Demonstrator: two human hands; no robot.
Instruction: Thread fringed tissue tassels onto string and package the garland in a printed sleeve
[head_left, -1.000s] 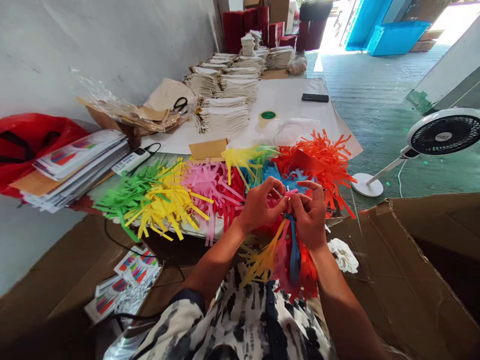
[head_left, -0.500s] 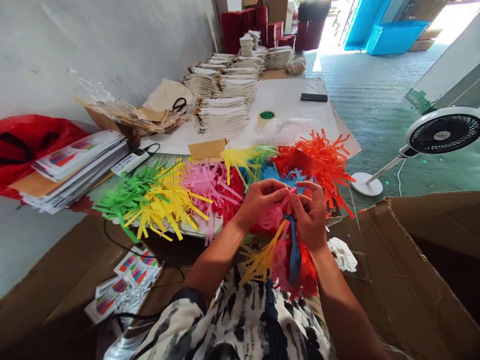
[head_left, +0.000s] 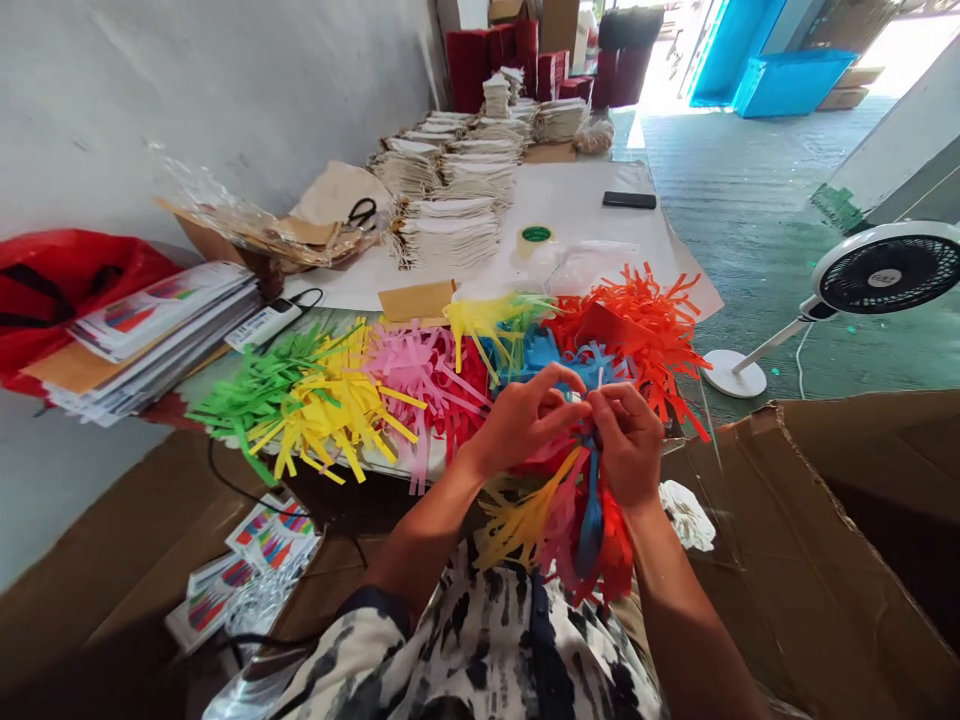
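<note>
On the white-covered worktop (head_left: 577, 200), fringed bunches of green paper strips (head_left: 259, 385), bright yellow paper strips (head_left: 341, 410) and pink paper strips (head_left: 424, 365) are lying loose at the left, seemingly stock for further pieces. Next along, the person's left hand (head_left: 525, 420) is bending its thumb and fingers inward, its tips meeting those of the other hand; one cannot tell whether its grip is pinching anything. Between the hands, a hanging bundle of yellow, pink, blue and red streamers (head_left: 590, 520) is dangling in front of the patterned black-and-white shirt (head_left: 487, 630); these four colours appear to be gathered already, while the top is apparently still being worked on. The right hand (head_left: 628, 440) is keeping its grip pressed together at that top, apparently pinching it, with a thin white end (head_left: 600, 378) sticking up. Beyond, a fluffy orange-red strip bunch (head_left: 649, 325) is lying loose. As for what is hidden, the left hand is partly covering the blue paper strips (head_left: 544, 350) behind it, the fingers are concealing how the bundle's top is joined, and the red streamers are partly disappearing behind the right wrist.
</note>
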